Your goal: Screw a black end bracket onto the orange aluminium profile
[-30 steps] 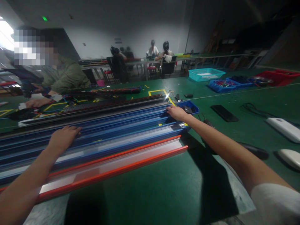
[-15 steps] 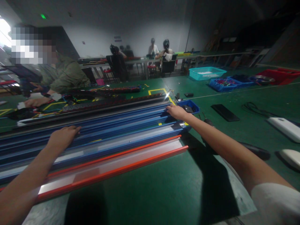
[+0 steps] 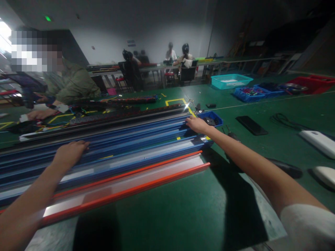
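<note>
Several long blue metal profiles lie side by side, running from the left edge to the middle of the bench. My left hand (image 3: 70, 153) is closed over the upper edge of a blue profile (image 3: 138, 131), fingertips hidden behind it. Farther right, my right hand (image 3: 196, 124) is closed round the right end of the blue profiles, thumb and fingers together. Nearer to me lies a blue channel with a pale inside (image 3: 157, 152). Closest is an orange-edged channel (image 3: 146, 180), apart from both hands. Dark profiles (image 3: 117, 122) lie behind the blue ones.
A small blue bin (image 3: 218, 120) with black parts stands beyond my right hand. To the right are a black phone (image 3: 251, 125), a white device (image 3: 318, 143), a turquoise basket (image 3: 231, 83), blue trays (image 3: 248, 96) and a red bin (image 3: 314, 85). A co-worker (image 3: 73, 82) handles wiring across the bench.
Almost nothing differs. My left hand's fingers have shifted very slightly; my right hand and the profiles stay where they were.
</note>
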Demonstrator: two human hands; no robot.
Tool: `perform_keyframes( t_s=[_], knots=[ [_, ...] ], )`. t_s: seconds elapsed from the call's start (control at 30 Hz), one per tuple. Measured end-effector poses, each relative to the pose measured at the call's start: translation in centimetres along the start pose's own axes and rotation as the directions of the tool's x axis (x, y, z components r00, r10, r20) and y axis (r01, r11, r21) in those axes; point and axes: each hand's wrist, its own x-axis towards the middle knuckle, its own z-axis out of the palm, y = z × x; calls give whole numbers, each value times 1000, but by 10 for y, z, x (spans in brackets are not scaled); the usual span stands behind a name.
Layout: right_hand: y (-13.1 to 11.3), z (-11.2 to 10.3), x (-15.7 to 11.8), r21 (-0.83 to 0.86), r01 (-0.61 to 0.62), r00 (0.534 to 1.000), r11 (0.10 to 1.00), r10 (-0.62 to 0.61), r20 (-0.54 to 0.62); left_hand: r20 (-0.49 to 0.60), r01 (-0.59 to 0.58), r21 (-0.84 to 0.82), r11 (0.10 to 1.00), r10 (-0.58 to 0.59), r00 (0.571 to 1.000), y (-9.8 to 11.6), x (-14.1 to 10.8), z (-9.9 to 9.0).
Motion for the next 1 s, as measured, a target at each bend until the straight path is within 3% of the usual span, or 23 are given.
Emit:
perform_keyframes(
  t_s=[0.77, 1.0],
  knots=[
    [0, 1, -1, 8, 3, 1000, 1000, -3, -16, -47, -22, 20, 1000, 23, 999, 1, 7, -5],
    [0, 3, 2, 7, 3, 1000, 1000, -3, -19, -117, -80, -108, 991, 67, 991, -5, 11, 3]
  ],
)
